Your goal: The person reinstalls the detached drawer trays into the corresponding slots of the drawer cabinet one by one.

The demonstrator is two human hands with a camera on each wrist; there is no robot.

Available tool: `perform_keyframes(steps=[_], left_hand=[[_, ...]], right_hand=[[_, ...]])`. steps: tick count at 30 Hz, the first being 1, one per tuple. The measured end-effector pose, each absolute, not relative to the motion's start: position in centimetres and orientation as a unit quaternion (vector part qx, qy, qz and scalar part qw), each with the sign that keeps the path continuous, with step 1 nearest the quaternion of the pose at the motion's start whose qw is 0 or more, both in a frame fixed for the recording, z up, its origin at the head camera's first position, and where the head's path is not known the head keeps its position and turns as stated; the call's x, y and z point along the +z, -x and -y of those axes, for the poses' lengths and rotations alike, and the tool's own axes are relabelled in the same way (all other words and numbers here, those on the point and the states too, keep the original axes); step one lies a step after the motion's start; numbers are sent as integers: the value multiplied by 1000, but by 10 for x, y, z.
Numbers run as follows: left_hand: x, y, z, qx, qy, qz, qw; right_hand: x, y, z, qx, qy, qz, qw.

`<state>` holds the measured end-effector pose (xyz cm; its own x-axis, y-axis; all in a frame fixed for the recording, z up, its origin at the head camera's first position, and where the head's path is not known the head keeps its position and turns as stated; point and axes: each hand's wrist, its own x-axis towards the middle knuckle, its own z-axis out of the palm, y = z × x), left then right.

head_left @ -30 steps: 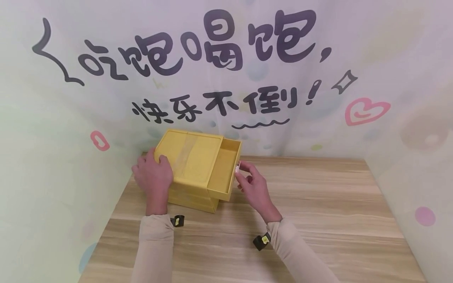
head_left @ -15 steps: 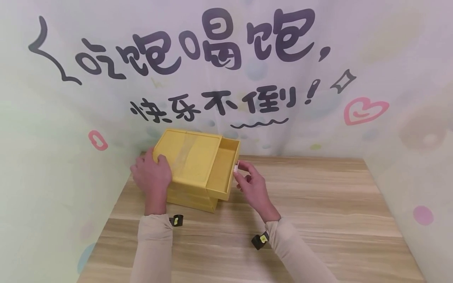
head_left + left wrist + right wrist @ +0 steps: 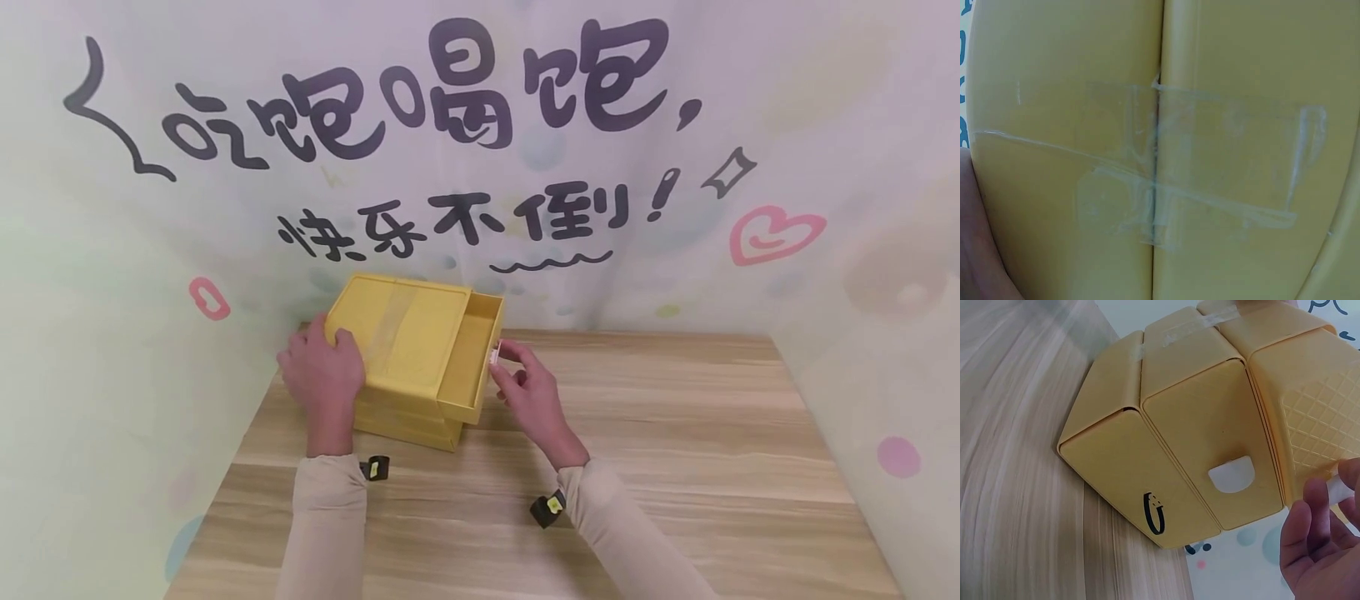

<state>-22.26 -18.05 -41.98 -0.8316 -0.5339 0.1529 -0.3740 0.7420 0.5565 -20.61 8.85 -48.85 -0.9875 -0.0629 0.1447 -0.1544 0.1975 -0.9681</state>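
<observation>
A yellow stacked drawer box point(image 3: 397, 333) stands at the back left of the table, with its top drawer point(image 3: 468, 358) part way out to the right. Nothing shows inside the visible part of that drawer. My left hand point(image 3: 324, 367) holds the box at its left end, thumb on the top; in the left wrist view only a sliver of the hand point(image 3: 979, 244) shows. My right hand point(image 3: 532, 400) pinches the small white handle point(image 3: 494, 355) on the drawer front. From the right wrist, the fingers of that hand point(image 3: 1329, 537) curl around the handle, beside a waffle-patterned face point(image 3: 1329, 419).
Below are two pushed-in drawers: the middle one point(image 3: 1210, 437) has a white tab handle point(image 3: 1232, 474), the lowest point(image 3: 1116, 469) a black curved mark point(image 3: 1154, 514). Clear tape point(image 3: 1210, 162) crosses the box's seam. A printed cloth wall point(image 3: 600, 292) rises behind the wooden table point(image 3: 675, 467).
The top drawer has slid slightly left into the box, with my right hand moving along on its handle. My left hand keeps its place on the box.
</observation>
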Motion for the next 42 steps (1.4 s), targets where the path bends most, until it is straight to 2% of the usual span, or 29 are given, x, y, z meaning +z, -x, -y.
perform_keyframes(steps=[42], left_hand=[[-419,223,179,-266,-247,919,156]], right_hand=[[-485,213,-62,590,-96,801,35]])
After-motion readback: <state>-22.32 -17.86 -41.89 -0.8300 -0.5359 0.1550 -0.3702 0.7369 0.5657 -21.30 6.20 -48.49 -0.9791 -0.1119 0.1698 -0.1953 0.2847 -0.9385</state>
